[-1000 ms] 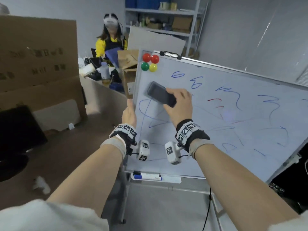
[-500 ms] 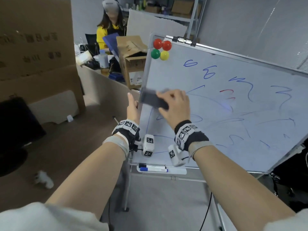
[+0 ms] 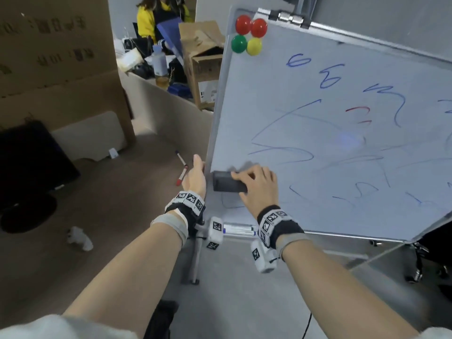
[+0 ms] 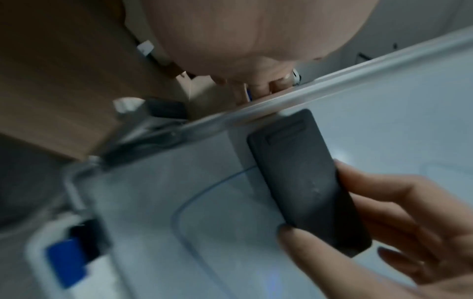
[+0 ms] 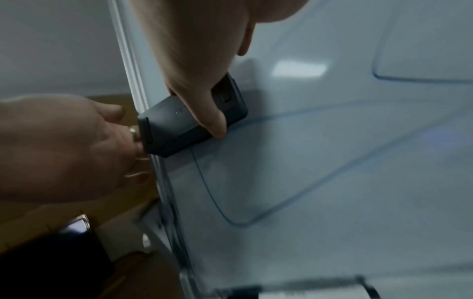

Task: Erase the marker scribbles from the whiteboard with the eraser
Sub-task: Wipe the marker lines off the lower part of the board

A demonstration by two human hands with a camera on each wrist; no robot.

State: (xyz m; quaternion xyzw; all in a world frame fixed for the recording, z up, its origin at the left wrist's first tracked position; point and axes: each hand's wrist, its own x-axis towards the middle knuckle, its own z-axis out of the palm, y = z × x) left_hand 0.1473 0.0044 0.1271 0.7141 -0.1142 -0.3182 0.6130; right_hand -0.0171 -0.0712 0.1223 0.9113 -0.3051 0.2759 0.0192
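Observation:
The whiteboard stands tilted on its stand, with blue and red scribbles across it. My right hand grips the dark grey eraser and presses it flat on the board's lower left, against the frame. The right wrist view has my thumb across the eraser, with a thin blue line running down from under it. My left hand holds the board's left frame. Its fingers curl behind that edge beside the eraser.
Red, green and yellow magnets sit at the board's top left. Markers lie in the tray below my hands. Left of the board: a red marker and crumpled paper on brown cardboard, big boxes, a seated person.
My right hand has dragged the eraser down the board's left side, from near the magnets to the lower left. The blue strokes there are gone. My left hand slid down the frame.

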